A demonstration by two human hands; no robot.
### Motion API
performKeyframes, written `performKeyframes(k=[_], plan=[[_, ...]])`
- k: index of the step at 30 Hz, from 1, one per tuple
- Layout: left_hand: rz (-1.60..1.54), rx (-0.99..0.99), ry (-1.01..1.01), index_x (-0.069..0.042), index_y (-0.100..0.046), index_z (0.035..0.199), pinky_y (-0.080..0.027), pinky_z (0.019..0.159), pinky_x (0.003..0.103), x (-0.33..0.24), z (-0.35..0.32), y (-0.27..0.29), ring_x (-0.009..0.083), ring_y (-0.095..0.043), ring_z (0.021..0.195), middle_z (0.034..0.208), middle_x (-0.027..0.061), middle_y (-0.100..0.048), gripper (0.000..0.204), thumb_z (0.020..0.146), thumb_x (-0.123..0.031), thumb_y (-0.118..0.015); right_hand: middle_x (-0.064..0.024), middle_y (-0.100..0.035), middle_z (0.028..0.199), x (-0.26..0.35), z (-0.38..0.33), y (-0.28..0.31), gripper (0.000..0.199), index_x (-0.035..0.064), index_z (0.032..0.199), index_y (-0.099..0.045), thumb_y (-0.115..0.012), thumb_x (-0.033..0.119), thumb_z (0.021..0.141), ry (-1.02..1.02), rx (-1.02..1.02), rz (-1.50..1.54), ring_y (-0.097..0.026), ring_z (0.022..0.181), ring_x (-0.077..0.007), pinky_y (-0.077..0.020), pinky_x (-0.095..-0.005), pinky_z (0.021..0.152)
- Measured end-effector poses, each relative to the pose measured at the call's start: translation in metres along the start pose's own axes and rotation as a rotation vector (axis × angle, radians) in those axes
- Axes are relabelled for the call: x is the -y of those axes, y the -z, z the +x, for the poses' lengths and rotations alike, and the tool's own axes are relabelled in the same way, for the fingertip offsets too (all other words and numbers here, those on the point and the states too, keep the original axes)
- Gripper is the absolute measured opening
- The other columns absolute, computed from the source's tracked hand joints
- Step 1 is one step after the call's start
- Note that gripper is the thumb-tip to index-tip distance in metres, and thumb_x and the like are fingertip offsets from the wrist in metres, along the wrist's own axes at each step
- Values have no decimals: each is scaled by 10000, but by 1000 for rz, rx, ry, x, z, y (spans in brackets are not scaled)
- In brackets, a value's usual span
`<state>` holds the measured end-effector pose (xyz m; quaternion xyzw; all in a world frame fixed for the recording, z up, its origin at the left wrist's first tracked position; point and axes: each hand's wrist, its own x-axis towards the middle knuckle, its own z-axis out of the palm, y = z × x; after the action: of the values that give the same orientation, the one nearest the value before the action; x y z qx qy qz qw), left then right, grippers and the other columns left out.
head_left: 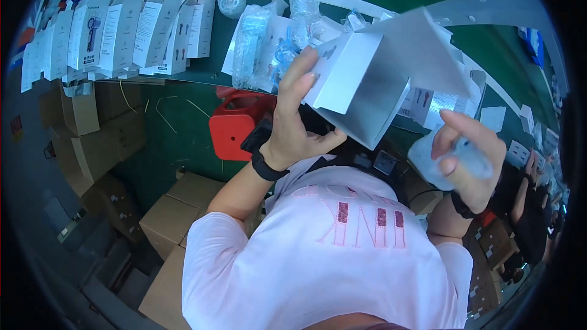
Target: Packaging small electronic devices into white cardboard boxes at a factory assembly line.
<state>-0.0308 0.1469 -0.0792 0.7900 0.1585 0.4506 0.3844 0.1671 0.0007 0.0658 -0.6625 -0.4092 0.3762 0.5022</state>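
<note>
My left hand (pixel 295 113) grips a white cardboard box (pixel 345 76) from its left side, thumb below and fingers on top. The box is tilted, and its open end with raised flaps faces right, toward my other hand. Apart from the box, at the right, my right hand (pixel 471 162) is curled round a bubble-wrapped item (pixel 437 157); what lies inside the wrap is too blurred to make out. Behind the box, several more bubble-wrapped items (pixel 254 43) lie on the table, one with something blue in it.
A row of upright white printed boxes (pixel 116 40) lines the table at the left. A red plastic stool (pixel 232 131) stands below the table edge. Brown cartons (pixel 177 211) sit on the floor at the left. Another person (pixel 535 208) is at the far right.
</note>
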Motion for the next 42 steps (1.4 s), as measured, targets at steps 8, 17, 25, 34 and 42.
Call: performKeyframes(k=[8, 17, 25, 34, 42], plan=[[-79, 442, 230, -38, -342, 1358, -420, 980, 424, -60, -25, 41, 381, -546, 1135, 1308, 225, -515, 998, 592, -403, -866, -125, -601, 766, 25, 0, -26, 345, 52, 949, -577, -732, 113, 647, 141, 585, -653, -608, 691, -319, -466, -375, 594], [-555, 66, 756, 71, -407, 1352, -403, 979, 359, -94, -84, 29, 308, -549, 1115, 1202, 215, -540, 837, 734, -414, -693, -87, -586, 744, -27, -15, -46, 279, 57, 879, -561, -701, 35, 638, 240, 772, -431, -604, 662, -295, -466, -369, 551], [2, -40, 403, 92, -442, 1339, -473, 807, 366, -91, -97, 60, 331, -593, 849, 1047, 240, -592, 767, 835, -476, -554, -208, -464, 1341, 8, 13, 15, 957, 71, 1380, -405, -550, 736, 709, 226, 601, 69, -494, 1199, -374, -411, -478, 996], [-427, 32, 708, 101, -449, 1324, -434, 668, 315, -66, -101, 120, 180, -520, 709, 754, 117, -530, 685, 904, -440, -435, -30, -506, 867, 22, 60, -167, 276, 153, 970, -518, -706, 260, 798, 448, 791, 650, -551, 749, -191, -464, -380, 744], [-639, 254, 598, 158, -414, 1311, -457, 838, 376, -31, -100, 150, 351, -592, 919, 1055, 262, -553, 764, 869, -463, -465, -172, -535, 998, -5, 15, -188, 395, 26, 1150, -610, -629, 311, 878, 288, 437, -542, -554, 946, -318, -462, -385, 799]])
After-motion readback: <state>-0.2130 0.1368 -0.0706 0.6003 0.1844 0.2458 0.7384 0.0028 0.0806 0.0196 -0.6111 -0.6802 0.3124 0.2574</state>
